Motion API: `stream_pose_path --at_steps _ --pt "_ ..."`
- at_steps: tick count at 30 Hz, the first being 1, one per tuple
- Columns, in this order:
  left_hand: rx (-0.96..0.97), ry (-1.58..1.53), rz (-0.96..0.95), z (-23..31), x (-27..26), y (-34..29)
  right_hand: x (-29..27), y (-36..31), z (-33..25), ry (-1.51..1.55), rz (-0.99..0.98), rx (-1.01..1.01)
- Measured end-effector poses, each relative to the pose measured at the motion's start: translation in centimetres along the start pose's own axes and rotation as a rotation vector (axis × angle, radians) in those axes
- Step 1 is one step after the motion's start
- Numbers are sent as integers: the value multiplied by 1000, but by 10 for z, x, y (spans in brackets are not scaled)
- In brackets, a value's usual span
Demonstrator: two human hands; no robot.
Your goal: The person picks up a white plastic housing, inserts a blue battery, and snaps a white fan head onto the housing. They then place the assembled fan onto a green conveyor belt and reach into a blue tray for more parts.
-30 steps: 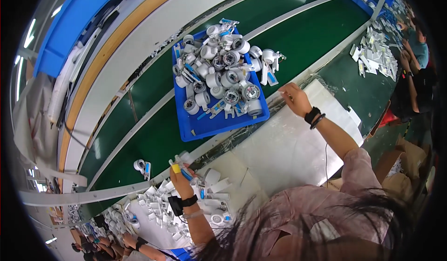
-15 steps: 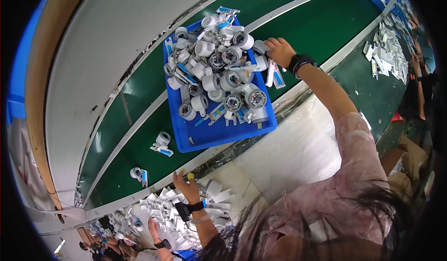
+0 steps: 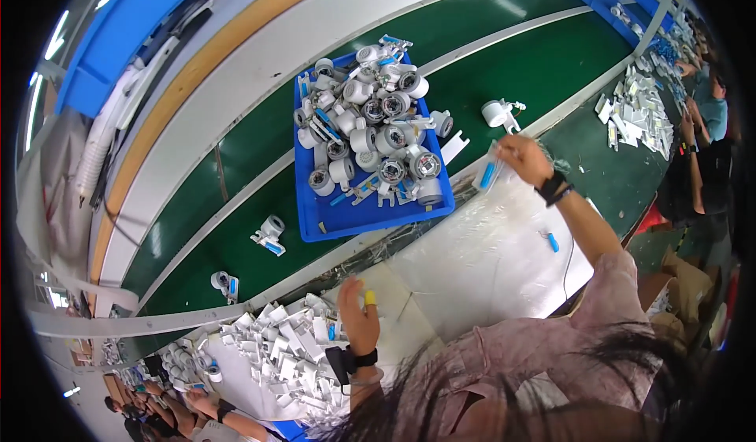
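right hand (image 3: 521, 158) fingers pinching white-and-blue part (image 3: 487, 176), just right of blue tray (image 3: 370, 213) | left hand (image 3: 359, 316) fingers loosely spread over surface, near pile of white parts (image 3: 276, 347)

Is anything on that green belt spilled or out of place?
Slightly. The blue tray is heaped so high that white parts overhang its far rim. Three loose parts lie apart on the belt. Nothing looks broken.
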State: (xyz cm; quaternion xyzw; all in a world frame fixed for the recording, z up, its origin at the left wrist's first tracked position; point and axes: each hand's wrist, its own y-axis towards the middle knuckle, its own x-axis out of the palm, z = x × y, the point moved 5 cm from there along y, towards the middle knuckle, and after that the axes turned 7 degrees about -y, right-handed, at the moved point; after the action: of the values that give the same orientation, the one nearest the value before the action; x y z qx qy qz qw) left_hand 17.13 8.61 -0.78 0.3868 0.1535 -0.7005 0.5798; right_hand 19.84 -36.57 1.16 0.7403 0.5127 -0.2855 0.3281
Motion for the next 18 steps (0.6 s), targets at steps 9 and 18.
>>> stream_pose_path --at_steps 9,18 --pt "-11 -1011 -516 83 69 -2 34 -140 -118 447 -120 -161" --pt "-313 -1050 -828 101 70 -39 45 -177 -156 620 -104 63"
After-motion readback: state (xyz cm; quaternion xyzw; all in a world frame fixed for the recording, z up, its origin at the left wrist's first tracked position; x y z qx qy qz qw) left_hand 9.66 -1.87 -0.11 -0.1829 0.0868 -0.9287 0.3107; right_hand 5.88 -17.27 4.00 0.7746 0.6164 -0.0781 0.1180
